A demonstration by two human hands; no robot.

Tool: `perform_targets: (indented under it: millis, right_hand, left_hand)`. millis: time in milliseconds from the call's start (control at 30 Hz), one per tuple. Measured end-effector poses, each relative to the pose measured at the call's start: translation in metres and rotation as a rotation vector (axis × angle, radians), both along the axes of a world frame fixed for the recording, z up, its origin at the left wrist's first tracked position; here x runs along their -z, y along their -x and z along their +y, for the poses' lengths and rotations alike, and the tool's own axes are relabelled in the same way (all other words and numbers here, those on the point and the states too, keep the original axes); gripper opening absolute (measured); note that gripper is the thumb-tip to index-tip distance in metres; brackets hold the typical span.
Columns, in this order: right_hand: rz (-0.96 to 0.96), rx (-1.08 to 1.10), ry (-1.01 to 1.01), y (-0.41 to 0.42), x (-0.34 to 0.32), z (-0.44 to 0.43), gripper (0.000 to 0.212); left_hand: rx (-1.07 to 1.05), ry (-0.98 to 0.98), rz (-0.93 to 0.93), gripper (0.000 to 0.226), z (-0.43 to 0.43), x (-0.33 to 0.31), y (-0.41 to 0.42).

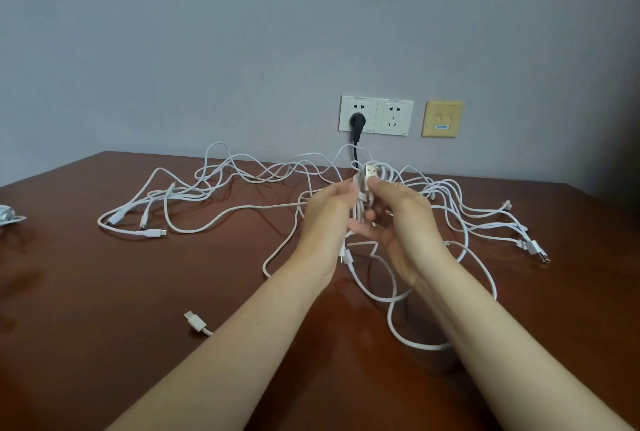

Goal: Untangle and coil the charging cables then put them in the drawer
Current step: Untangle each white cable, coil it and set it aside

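Several white charging cables [221, 184] lie tangled across the brown table [104, 292]. Both hands are raised over the middle of the tangle. My left hand [329, 212] grips a bunch of cable strands from the left. From the right, my right hand [398, 219] pinches the same bunch, with a USB plug [372, 170] sticking up above its fingertips. Loose loops hang from the bunch down to the table. Plug ends lie at the far left [152, 232] and far right [535, 248]. Another plug [195, 321] lies near my left forearm. No drawer is in view.
Two wall sockets [375, 116] sit behind the table, one with a black plug [356, 124] and cord. A yellow network plate [442, 118] is beside them. A grey object [8, 217] lies at the table's left edge.
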State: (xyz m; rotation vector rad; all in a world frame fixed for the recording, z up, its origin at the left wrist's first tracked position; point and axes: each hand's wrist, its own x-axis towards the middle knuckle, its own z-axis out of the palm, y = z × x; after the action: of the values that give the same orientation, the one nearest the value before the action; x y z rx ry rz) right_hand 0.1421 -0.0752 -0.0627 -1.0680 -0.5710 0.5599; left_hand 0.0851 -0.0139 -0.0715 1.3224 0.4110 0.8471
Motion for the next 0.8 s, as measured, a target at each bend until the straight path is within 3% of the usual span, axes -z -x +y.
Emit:
perform_targets:
  millis: [300, 467, 567, 700, 800]
  right_hand:
    - [-0.056, 0.017, 0.073, 0.004, 0.005, 0.004, 0.029]
    - [-0.040, 0.061, 0.070, 0.001, 0.007, 0.005, 0.010]
    - [-0.033, 0.086, 0.079, -0.003, 0.007, 0.005, 0.009]
    - [-0.066, 0.136, 0.116, -0.007, 0.011, 0.004, 0.028]
    - [-0.271, 0.292, 0.143, -0.012, 0.016, 0.004, 0.038]
  left_hand:
    - [0.062, 0.041, 0.054, 0.022, 0.010, -0.004, 0.005]
    - [0.061, 0.100, -0.015, 0.022, 0.002, -0.004, 0.003]
    - [-0.031, -0.091, 0.031, 0.018, 0.003, -0.001, 0.001]
    - [-0.103, -0.379, 0.098, 0.029, 0.005, 0.001, 0.000]
    - [-0.130, -0.455, 0.122, 0.031, 0.008, 0.001, 0.000]
